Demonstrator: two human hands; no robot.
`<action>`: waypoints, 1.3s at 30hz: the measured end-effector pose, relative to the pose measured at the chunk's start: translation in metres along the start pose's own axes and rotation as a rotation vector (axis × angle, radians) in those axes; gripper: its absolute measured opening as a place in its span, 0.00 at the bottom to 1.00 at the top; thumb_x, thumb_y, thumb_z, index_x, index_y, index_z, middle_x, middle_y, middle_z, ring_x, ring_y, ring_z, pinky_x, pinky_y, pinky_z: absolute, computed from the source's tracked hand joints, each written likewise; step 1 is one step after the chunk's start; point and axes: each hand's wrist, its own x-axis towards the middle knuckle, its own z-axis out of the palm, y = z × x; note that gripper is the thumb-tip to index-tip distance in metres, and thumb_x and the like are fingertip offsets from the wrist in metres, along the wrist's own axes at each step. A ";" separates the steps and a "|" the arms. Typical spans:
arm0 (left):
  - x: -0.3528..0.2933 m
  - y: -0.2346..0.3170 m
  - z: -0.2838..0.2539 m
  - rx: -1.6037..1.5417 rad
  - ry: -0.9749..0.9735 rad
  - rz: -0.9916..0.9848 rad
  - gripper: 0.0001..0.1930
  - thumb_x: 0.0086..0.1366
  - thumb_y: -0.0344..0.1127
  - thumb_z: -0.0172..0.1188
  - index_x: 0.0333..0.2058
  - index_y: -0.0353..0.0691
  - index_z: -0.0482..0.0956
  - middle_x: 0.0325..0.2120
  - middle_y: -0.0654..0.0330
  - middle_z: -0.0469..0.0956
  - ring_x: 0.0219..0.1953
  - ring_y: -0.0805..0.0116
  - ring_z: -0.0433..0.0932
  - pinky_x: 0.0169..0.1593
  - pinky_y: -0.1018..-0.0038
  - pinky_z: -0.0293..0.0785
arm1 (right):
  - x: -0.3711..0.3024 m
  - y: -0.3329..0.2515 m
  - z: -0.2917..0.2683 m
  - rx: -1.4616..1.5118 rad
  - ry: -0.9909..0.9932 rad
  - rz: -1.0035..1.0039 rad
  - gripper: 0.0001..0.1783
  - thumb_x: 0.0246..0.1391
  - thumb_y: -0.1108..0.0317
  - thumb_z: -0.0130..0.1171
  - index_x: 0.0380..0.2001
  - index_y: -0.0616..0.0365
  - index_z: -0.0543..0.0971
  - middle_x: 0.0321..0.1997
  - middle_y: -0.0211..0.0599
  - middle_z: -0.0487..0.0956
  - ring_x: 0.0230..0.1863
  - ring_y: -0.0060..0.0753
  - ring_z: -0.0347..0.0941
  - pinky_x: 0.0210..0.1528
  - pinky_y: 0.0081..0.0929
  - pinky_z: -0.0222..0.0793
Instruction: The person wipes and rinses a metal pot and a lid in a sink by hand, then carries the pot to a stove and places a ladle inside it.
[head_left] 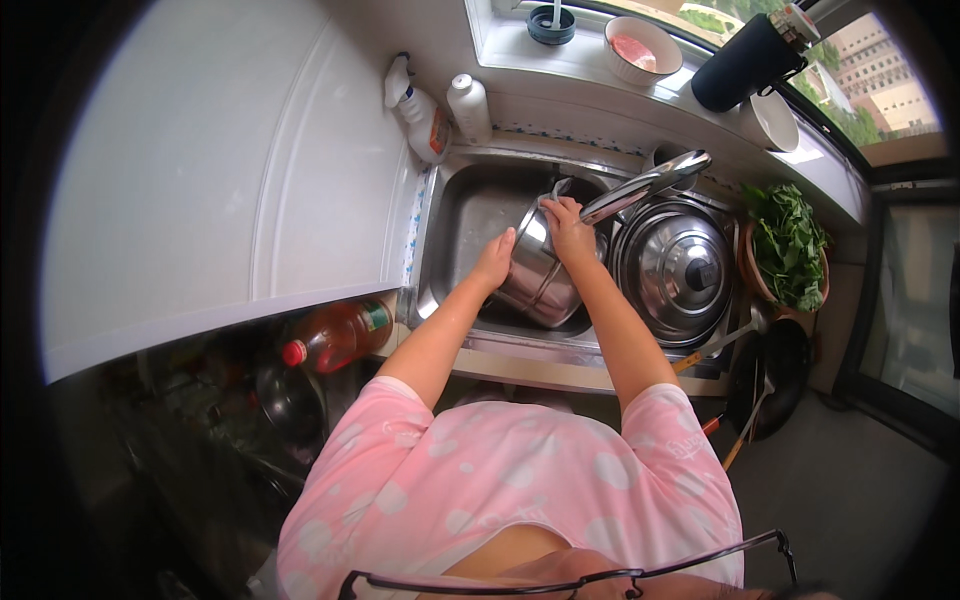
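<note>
My half-open left hand (492, 264) cups a tilted steel pot (540, 285) at 12 o'clock, my right hand (572, 235) gripping it.

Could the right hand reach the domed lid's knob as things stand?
Probably yes: the domed lid lies to the right of the right hand, its black knob uncovered, though that hand is at the steel pot.

Pink short-sleeved shirt (520, 450) (white-blotched), thin dark-framed glasses (632, 575).
</note>
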 end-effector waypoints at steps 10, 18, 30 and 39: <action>0.001 -0.001 0.000 0.019 -0.003 0.018 0.26 0.68 0.51 0.36 0.39 0.31 0.73 0.26 0.61 0.73 0.28 0.75 0.68 0.35 0.76 0.66 | 0.002 -0.025 -0.009 -0.037 -0.115 -0.008 0.10 0.46 0.71 0.55 0.35 0.50 0.77 0.35 0.36 0.71 0.35 0.43 0.69 0.35 0.36 0.68; 0.004 -0.006 -0.002 -0.008 -0.035 0.081 0.27 0.68 0.50 0.35 0.41 0.29 0.72 0.34 0.55 0.76 0.38 0.70 0.70 0.46 0.73 0.65 | -0.007 -0.030 -0.023 -0.105 -0.084 -0.256 0.14 0.42 0.73 0.55 0.36 0.49 0.77 0.31 0.36 0.70 0.32 0.43 0.68 0.33 0.36 0.67; 0.002 -0.009 -0.001 -0.356 -0.053 -0.200 0.25 0.66 0.50 0.39 0.43 0.33 0.73 0.37 0.57 0.75 0.40 0.71 0.71 0.47 0.75 0.66 | -0.052 -0.067 -0.040 -0.103 -0.223 -0.333 0.17 0.42 0.69 0.55 0.38 0.39 0.77 0.34 0.36 0.70 0.39 0.40 0.67 0.38 0.36 0.64; -0.008 -0.014 -0.013 -0.615 -0.241 -0.341 0.27 0.65 0.53 0.39 0.49 0.34 0.70 0.43 0.56 0.74 0.45 0.67 0.72 0.49 0.75 0.64 | -0.011 -0.032 -0.028 -0.198 -0.122 -0.171 0.17 0.44 0.71 0.52 0.39 0.40 0.76 0.32 0.41 0.70 0.30 0.46 0.71 0.32 0.39 0.65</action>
